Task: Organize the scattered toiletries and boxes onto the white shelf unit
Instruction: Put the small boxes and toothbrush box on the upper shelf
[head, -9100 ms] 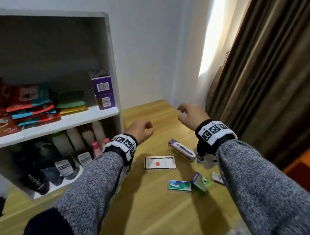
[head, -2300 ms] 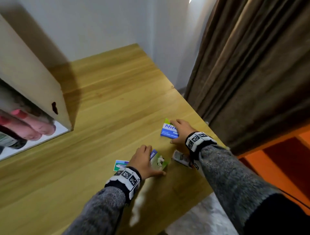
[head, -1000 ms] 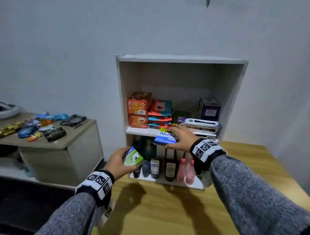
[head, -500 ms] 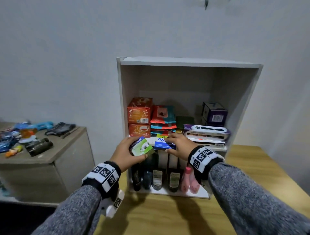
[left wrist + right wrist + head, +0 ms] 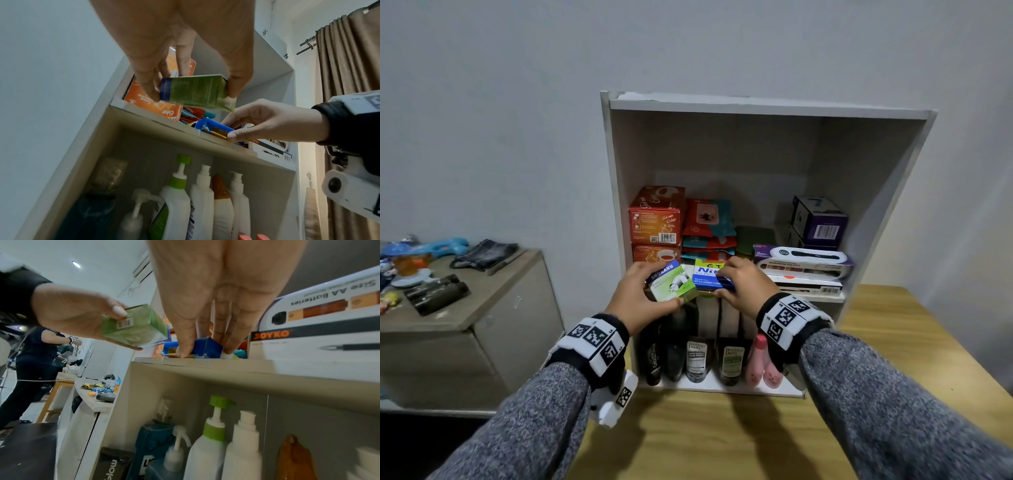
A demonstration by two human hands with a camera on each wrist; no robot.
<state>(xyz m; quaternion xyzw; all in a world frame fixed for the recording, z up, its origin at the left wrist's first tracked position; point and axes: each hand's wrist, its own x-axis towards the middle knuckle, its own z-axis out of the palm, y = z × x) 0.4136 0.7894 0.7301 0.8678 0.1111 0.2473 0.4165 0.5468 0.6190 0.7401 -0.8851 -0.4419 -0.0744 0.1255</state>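
Right now my left hand (image 5: 641,297) pinches the green box (image 5: 672,282) by its short ends, just off the middle shelf (image 5: 205,362) edge; my right hand (image 5: 743,287) grips the blue box (image 5: 709,278) resting on that edge. Both look like light, stiff card that would crush if squeezed, so I'd hold the ends gently. Behind them, orange boxes (image 5: 656,219), red packets (image 5: 708,219) and the battery pack (image 5: 803,262) crowd the shelf, leaving little room

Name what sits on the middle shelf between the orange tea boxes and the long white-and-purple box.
In the head view, red and teal sachets are stacked there, with the blue box held by the right hand in front.
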